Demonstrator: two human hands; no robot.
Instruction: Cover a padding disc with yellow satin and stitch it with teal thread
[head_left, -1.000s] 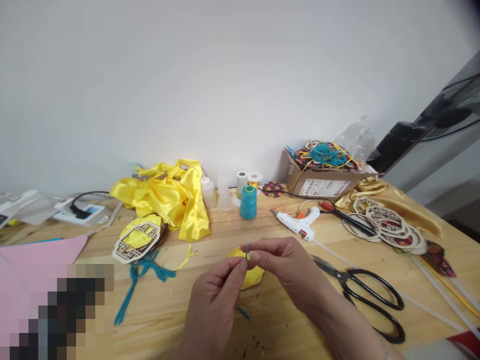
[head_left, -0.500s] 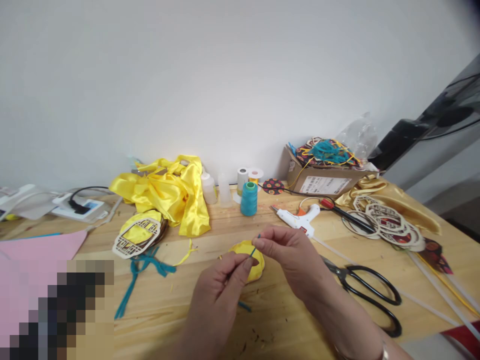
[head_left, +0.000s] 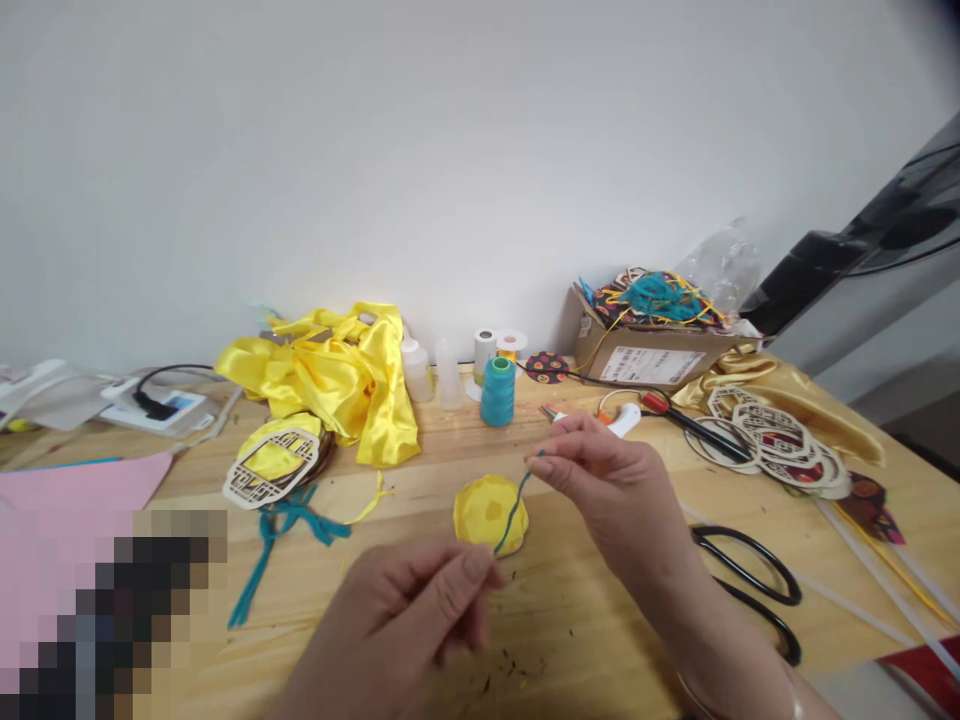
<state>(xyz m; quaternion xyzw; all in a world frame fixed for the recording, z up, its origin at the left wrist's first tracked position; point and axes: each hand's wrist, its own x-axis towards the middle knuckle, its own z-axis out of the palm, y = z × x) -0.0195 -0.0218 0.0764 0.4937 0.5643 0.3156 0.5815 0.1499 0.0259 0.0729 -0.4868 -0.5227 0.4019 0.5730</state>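
A short teal cord (head_left: 511, 520) is stretched slantwise between my two hands. My left hand (head_left: 420, 610) pinches its lower end between thumb and forefinger. Higher and to the right, my right hand (head_left: 607, 490) pinches the upper end, a small tip poking out above the fingers. Behind the cord lies a yellow fabric disc (head_left: 480, 512) with a scalloped edge and a darker patch in its middle. Black-handled scissors (head_left: 750, 565) rest beside my right forearm, which hides their blades. A teal thread spool (head_left: 497, 392) stands upright beyond the disc.
A white glue gun (head_left: 622, 420) is partly covered by my right hand. Yellow satin (head_left: 337, 370) lies heaped behind wooden cutouts (head_left: 262, 480) and a teal tassel (head_left: 307, 520). At the back right stands a filled cardboard box (head_left: 645, 355); more cutouts (head_left: 787, 445) lie before it.
My hands have drawn apart, the left down and leftward, the right upward and rightward. More of the cord shows between them, and the yellow disc is now largely uncovered.
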